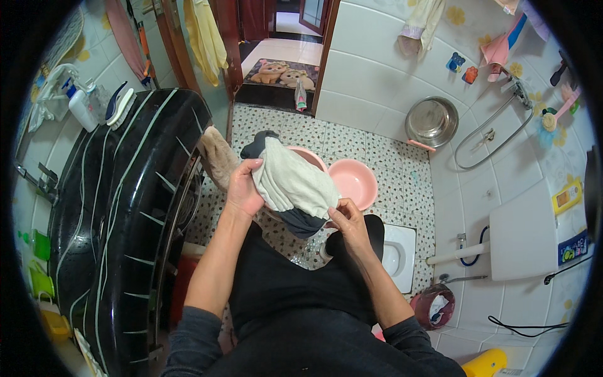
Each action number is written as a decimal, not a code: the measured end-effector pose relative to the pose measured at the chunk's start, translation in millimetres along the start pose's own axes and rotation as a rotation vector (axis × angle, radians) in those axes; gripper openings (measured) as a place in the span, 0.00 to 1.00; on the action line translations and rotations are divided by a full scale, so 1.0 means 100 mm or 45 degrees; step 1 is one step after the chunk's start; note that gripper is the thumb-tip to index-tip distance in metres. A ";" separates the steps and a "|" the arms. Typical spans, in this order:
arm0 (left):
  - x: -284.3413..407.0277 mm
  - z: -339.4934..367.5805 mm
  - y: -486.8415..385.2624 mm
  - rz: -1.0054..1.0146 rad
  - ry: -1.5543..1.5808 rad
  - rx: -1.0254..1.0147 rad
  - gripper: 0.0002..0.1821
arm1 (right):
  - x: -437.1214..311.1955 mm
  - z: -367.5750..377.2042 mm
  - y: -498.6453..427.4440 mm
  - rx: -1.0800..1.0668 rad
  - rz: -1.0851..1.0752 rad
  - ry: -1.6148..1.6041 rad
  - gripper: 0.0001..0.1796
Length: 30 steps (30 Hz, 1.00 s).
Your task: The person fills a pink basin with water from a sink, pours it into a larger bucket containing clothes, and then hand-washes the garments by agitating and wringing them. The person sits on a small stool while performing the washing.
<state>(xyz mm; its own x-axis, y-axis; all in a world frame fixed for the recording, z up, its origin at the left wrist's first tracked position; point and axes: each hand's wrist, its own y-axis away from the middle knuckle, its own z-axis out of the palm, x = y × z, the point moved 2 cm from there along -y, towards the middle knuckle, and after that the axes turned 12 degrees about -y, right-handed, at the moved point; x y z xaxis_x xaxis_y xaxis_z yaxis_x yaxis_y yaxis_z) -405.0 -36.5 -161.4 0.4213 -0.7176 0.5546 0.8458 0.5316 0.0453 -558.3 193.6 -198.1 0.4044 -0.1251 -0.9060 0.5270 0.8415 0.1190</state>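
Both my hands hold a wet-looking garment of pale grey-white fabric [294, 174] with dark grey parts hanging at its upper left and lower edge. My left hand [246, 188] grips its left side, the thumb lying on top of the cloth. At the lower right corner, my right hand [347, 220] pinches the edge between thumb and fingers. Below the cloth is a pink basin [308, 156], mostly hidden by it. A smaller pink basin [353, 183] stands on the floor just to the right.
A black counter [136, 155] runs along the left, with a scrub brush [121, 108] and a pump bottle [81, 106] on it. A squat toilet [399, 259] is set in the pebble-patterned floor at right. A steel basin [432, 121] leans on the wall near the shower hose [464, 165].
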 end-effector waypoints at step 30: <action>0.35 0.56 -0.29 0.027 -0.913 0.041 0.24 | -1.52 -0.40 -0.70 0.307 -0.560 0.085 0.24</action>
<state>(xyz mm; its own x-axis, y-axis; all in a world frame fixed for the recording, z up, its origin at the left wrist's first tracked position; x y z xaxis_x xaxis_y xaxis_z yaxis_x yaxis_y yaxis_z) -432.8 -52.1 -96.9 0.1090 -0.2405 0.9645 0.8252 0.5629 0.0471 -687.0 174.5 -84.7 0.0613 -0.4000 -0.9145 0.7973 0.5708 -0.1962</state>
